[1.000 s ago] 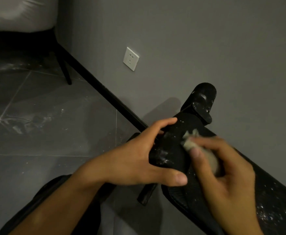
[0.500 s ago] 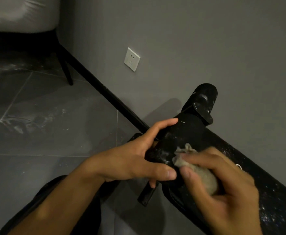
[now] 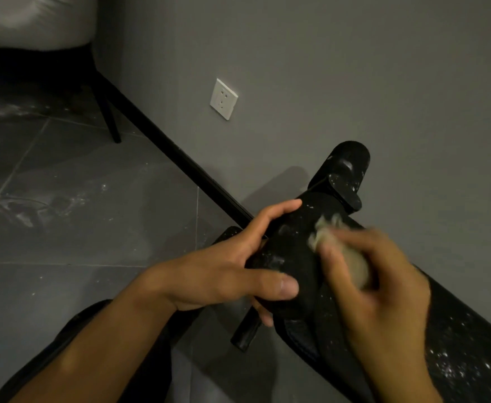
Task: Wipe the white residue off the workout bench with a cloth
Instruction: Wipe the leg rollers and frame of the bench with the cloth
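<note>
Setting: domestic room, dimly lit, doubling as exercise space. Evidence: plain grey painted wall (image 3: 354,68), 12 to 3 o'clock; white household wall socket (image 3: 223,98) low on it, 12 o'clock; black skirting board (image 3: 174,146) running from 11 o'clock toward centre; dark marbled floor tiles (image 3: 93,228) with pale grout lines, 9 o'clock; pale upholstered seat (image 3: 28,21) on thin black legs (image 3: 109,117), 10 to 11 o'clock; black padded workout bench (image 3: 471,344), white-flecked, 4 o'clock.
</note>
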The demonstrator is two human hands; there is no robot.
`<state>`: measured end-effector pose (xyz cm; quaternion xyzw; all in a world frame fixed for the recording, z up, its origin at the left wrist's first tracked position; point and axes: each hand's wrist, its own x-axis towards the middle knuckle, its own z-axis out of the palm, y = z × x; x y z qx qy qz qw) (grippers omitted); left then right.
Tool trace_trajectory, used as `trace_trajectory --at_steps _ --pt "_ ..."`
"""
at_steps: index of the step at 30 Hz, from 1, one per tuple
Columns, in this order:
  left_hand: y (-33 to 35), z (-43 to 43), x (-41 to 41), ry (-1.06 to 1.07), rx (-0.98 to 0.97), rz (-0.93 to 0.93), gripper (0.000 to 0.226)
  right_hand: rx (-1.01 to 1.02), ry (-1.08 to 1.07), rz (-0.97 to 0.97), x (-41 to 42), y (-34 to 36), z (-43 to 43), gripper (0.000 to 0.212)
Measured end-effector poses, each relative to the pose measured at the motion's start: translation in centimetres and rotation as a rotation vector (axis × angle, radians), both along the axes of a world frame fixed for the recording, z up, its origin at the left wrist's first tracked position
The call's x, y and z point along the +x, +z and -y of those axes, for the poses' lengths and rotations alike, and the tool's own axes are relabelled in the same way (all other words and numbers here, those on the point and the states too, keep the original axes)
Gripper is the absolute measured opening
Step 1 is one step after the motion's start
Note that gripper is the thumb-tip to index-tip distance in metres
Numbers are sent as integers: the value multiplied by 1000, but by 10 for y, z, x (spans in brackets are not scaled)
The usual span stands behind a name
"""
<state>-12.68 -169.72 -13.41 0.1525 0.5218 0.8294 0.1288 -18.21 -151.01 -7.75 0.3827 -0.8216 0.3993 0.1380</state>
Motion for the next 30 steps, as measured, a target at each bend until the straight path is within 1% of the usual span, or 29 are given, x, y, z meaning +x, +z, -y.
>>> trace_trajectory --at_steps 2,3,5,8,10,11,15,17,20,22,24,27,30 --pt "1 -2 0 -26 89 49 81 20 -135 29 -18 3 2 15" --pt "1 -3 0 -34 126 68 76 12 -154 55 -21 3 3 17" --pt "0 -3 1 -37 161 80 72 -14 -91 88 -12 3 1 15" --pt "-2 -1 1 -21 163 70 73 -68 57 80 17 -3 -7 12" --pt "-3 -1 1 -20 168 66 74 -76 92 80 19 -5 -8 13" --pt "-4 -2 0 -20 170 60 74 -65 69 71 12 -3 -6 13" --pt "-2 -5 1 -3 169 69 75 -16 -139 81 -25 3 3 17" --pt "-2 -4 1 -1 158 70 76 -19 -130 80 -18 1 3 16" --pt "-2 -4 2 0 137 66 78 -67 -32 101 13 -2 -3 10" --pt "-2 -4 2 10 131 64 78 -50 16 78 15 -2 -4 11" --pt "-3 -4 2 16 121 56 77 -23 -54 35 -5 0 0 13" --pt "-3 -5 2 17 104 53 77 -27 -182 50 -28 0 7 17" --pt "-4 -4 2 22 97 40 79 -65 -112 51 -7 -5 3 12"
